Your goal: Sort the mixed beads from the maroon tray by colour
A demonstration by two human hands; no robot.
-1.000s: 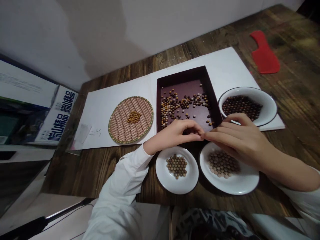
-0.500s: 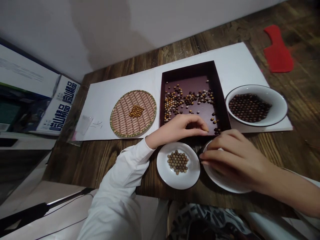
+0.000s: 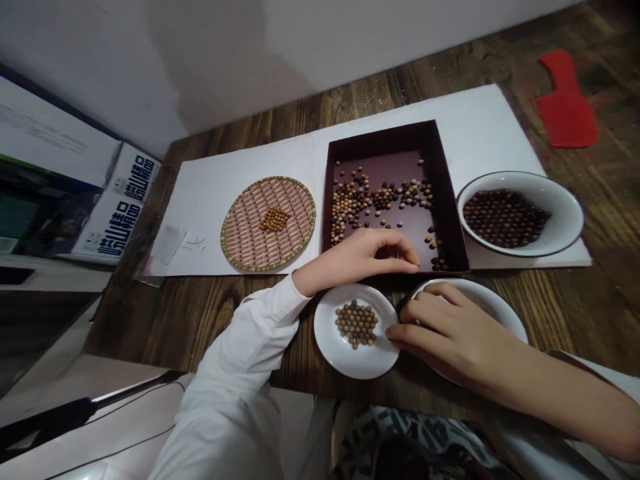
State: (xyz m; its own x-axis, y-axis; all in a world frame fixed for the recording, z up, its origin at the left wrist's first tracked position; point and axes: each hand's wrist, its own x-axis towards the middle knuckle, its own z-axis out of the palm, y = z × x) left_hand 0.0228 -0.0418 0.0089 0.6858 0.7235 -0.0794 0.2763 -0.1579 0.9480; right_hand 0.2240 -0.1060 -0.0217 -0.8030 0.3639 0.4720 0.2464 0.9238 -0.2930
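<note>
My left hand [image 3: 365,253] reaches over the near edge of a dark maroon tray [image 3: 453,200], its thumb and fingertips brought together near the front rim; anything between them is hidden. Mixed beads [image 3: 350,203] in brown, yellow and grey lie scattered inside the tray. My right hand [image 3: 455,333] is pinched over the right rim of a small white plate [image 3: 330,357], with a small dark bead at its fingertips. Greyish-brown beads [image 3: 356,323] are clustered on that plate. Under my right hand is a white bowl [image 3: 505,313], its inside mostly covered by the hand.
A round woven tray [image 3: 240,227] with yellow beads [image 3: 274,219] lies on the white board [image 3: 195,200] at left. An enamel bowl [image 3: 565,213] of dark brown beads [image 3: 505,217] stands at right. Beyond it is a red scraper [image 3: 567,110]. Printed boxes [image 3: 120,207] stand at far left.
My right hand has moved left, from above the white bowl to the right rim of the small plate. My left hand keeps its place at the tray. The view has shifted slightly.
</note>
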